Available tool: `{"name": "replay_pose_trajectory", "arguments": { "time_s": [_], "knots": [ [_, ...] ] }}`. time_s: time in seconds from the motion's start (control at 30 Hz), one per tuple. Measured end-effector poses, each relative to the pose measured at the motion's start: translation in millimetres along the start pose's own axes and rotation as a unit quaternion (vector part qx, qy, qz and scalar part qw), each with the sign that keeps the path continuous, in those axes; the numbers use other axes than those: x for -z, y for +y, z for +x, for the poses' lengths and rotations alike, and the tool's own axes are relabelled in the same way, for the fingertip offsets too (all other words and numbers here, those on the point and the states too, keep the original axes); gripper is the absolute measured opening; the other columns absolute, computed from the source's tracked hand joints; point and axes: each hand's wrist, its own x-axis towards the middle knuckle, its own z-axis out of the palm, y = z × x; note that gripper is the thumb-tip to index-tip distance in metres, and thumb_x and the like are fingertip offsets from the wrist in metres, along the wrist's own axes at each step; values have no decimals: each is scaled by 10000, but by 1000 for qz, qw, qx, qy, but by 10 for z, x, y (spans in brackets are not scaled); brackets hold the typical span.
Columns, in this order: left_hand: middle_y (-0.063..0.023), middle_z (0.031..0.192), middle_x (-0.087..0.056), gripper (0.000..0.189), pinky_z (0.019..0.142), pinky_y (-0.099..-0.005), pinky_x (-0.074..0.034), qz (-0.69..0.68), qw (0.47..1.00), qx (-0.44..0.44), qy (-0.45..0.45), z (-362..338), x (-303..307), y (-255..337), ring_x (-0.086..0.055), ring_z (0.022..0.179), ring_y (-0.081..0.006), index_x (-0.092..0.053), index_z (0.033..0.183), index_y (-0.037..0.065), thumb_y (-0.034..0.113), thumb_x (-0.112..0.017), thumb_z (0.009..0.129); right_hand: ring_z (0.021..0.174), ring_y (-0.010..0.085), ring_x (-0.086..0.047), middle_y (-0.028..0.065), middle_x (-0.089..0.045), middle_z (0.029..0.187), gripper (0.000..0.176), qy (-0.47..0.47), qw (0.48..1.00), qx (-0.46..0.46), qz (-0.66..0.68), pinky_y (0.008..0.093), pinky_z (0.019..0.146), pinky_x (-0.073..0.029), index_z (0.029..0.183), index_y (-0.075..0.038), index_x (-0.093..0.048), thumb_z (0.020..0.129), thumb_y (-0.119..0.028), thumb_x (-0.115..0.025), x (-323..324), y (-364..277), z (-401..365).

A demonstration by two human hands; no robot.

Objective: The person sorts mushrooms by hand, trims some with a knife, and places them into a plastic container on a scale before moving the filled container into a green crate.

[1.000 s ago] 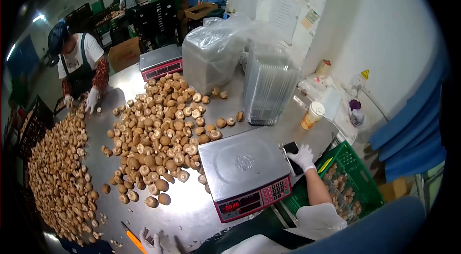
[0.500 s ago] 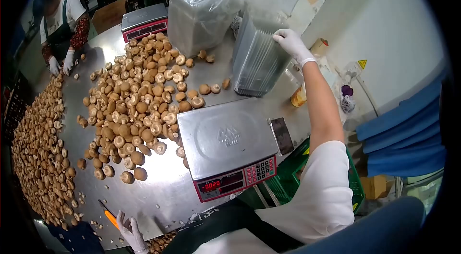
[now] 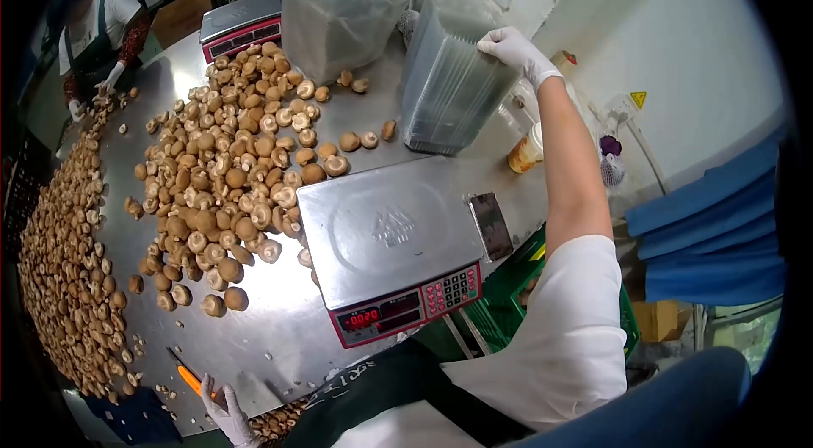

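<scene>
My right hand, in a white glove, pinches the upper edge of a stack of clear plastic trays standing on the metal table. My left hand, gloved too, is low at the left by the table's front edge, fingers apart, beside an orange-handled knife. Between the hands sits a scale with a bare metal plate and a red display reading -0.020. A pile of mushrooms lies left of the scale.
A co-worker handles mushrooms at the far left, by a long heap. Bagged trays and a second scale stand behind. A phone, a cup and a green crate are at the right.
The view has shifted slightly, so the table's things appear a little higher and further left. My right hand still grips the tray stack. The co-worker's hands have moved closer to the heap.
</scene>
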Motion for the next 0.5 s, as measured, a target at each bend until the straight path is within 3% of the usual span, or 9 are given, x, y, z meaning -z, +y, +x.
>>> {"name": "replay_pose_trajectory", "arguments": {
  "time_s": [0.17, 0.33, 0.5],
  "knots": [
    [-223, 1287, -453, 541, 935, -376, -393, 2, 1000, 17, 2, 5, 23, -12, -511, 1090, -276, -384, 1352, 33, 165, -581, 865, 702, 126, -576, 37, -642, 738, 234, -7, 1000, -14, -13, 283, 695, -452, 855, -13, -681, 837, -244, -652, 15, -15, -18],
    [-216, 1296, -449, 549, 919, -353, -403, 11, 999, -37, -2, 18, 35, -130, -534, 1064, -267, -383, 1352, 38, 169, -592, 862, 704, 126, -578, 35, -643, 740, 231, 0, 1000, -7, -17, 286, 694, -452, 854, -13, -681, 833, -242, -659, 7, -1, 7],
    [-208, 1300, -448, 552, 887, -340, -422, -3, 1000, -5, -4, -21, 33, -84, -548, 1027, -251, -382, 1352, 40, 172, -596, 861, 701, 112, -571, 34, -636, 727, 194, 8, 1000, -3, -4, 270, 691, -448, 811, -15, -673, 828, -208, -662, 0, -37, -40]
  ]
}}
